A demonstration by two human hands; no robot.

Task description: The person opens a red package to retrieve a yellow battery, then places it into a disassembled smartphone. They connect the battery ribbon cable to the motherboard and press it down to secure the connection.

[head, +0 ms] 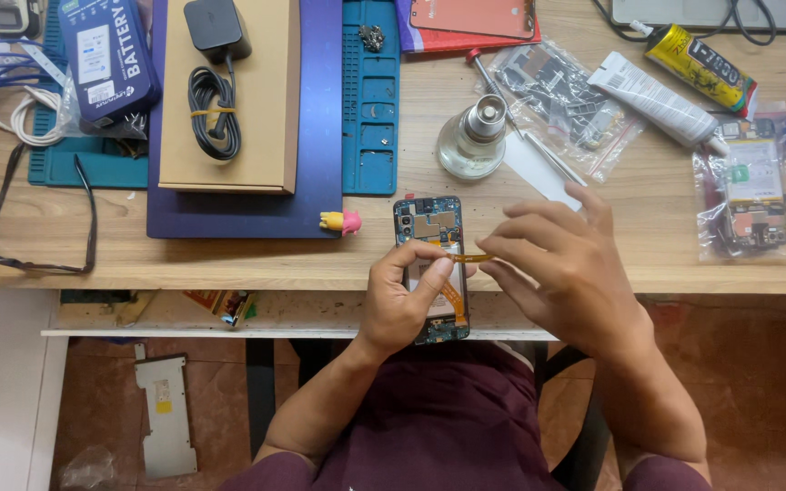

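Your left hand (399,305) is wrapped around the opened phone (431,264), back cover off, held at the front edge of the desk (320,259) with its lower end out over your lap. The thumb lies across the middle of the phone, pressing beside the orange flex cable (452,293). Your right hand (561,273) has its fingertips pinched on the free end of that cable, which stands out sideways from the phone's right edge.

For this step, I would keep the left thumb close to where the cable leaves the board, so the pull does not reach the connector. Hold the strip flat between the fingertips; a twist or a sharp fold could crack it. Draw it slowly and in line with its length.

The glass bottle (475,141) stands just beyond the phone, and bags of parts (566,95) lie near your right hand; mind your knuckles there.
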